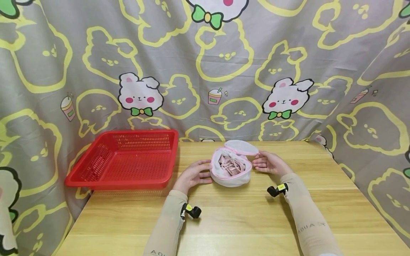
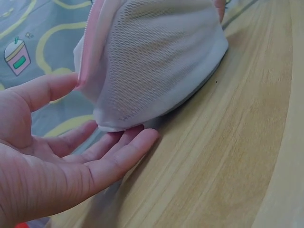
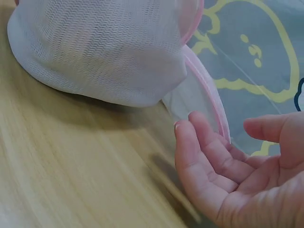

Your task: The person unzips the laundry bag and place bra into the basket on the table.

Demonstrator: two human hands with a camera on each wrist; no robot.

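Note:
A white mesh laundry bag (image 1: 231, 181) with pink zipper trim stands on the table between the two hands. Its round lid (image 1: 241, 147) is flipped back, and crumpled dusty-pink fabric (image 1: 231, 166) fills the inside. My left hand (image 1: 194, 173) is at the bag's left side with fingers spread; in the left wrist view one fingertip meets the pink trim (image 2: 83, 71) and others reach the bottom edge of the mesh. On the other side, my right hand (image 1: 269, 163) has loosely bent fingers (image 3: 190, 152) beside the lid's pink rim (image 3: 209, 85), with the thumb apart from them.
A red perforated plastic basket (image 1: 121, 184) sits on the left of the wooden table (image 1: 237, 220). A grey curtain (image 1: 179, 64) with yellow cartoon outlines hangs behind the table and along both sides. Both forearms wear beige sleeves with small black cameras (image 1: 193, 212).

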